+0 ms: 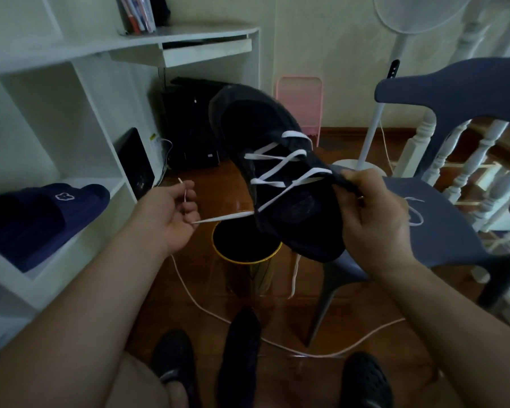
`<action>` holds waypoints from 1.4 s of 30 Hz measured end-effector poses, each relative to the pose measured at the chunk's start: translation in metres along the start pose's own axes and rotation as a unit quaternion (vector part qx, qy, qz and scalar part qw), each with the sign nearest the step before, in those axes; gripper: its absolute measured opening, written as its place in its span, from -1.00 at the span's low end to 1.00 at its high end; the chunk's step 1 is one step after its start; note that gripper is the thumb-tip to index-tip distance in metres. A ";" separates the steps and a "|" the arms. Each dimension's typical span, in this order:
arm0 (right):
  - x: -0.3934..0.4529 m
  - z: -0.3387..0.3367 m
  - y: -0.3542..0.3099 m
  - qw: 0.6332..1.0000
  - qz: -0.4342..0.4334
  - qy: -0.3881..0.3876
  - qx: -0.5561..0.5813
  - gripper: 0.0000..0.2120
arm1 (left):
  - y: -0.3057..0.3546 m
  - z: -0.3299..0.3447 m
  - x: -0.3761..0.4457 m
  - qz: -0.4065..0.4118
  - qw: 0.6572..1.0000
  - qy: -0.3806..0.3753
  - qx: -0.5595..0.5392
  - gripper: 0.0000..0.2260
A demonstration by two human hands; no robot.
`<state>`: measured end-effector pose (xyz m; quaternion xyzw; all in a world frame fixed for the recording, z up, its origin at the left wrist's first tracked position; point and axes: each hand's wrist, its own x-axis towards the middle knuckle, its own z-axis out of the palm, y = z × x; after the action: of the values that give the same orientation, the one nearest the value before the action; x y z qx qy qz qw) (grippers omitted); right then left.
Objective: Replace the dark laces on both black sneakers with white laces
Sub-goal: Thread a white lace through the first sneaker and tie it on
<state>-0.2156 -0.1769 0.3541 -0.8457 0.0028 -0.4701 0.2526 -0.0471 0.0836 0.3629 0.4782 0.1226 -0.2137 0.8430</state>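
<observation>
Holding the black sneaker (280, 172) up in mid-air, toe pointing away and to the upper left, we see it sits approx. centre of view, above the gold-rimmed bin (246, 254) on the wooden floor (277, 325). Our right hand (374, 216) grips the sneaker at its right-side upper edge near the tongue, fingers curled and pinching the fabric. The white lace (280, 169) is threaded in crossing rows through approx. 4 pairs of eyelets. Our left hand (171, 210) is to the left of the shoe, fingers curled round the lace's free end, w/ the lace running taut from a lower left eyelet into the fist and its tip sticking up above the fingers. Another stretch of lace hangs down below the heel. A second black sneaker (242, 357) lies on the floor between our feet, just beside a white cable (206, 310). A grey-blue chair (442, 201) stands at right, w/ a loose loop of white lace (414, 212) on its seat. At left, a white shelf unit (80, 113) holds a navy slide sandal (42, 216).
</observation>
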 end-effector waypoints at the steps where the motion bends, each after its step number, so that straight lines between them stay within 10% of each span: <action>1: -0.001 0.000 0.002 1.000 -0.018 -0.002 -0.020 -0.88 | -0.002 0.001 -0.001 -0.002 1.000 -0.003 0.006 -0.89; 15: -0.003 0.005 -0.013 0.961 -0.260 0.030 -0.086 -0.88 | -0.031 0.008 -0.006 -0.109 0.992 -0.028 -0.065 -0.68; 34: 0.003 0.000 0.003 0.974 -0.177 0.044 -0.132 -0.88 | -0.030 0.008 -0.014 -0.076 0.997 0.013 -0.005 -0.84; 42: 0.007 -0.008 0.000 0.985 -0.091 0.037 -0.144 -0.85 | -0.039 0.019 -0.033 -0.085 0.981 -0.097 0.145 -0.90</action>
<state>-0.2185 -0.1819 0.3632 -0.8520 0.0033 -0.5168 0.0841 -0.0947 0.0579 0.3568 0.5604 0.0479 -0.3456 0.7512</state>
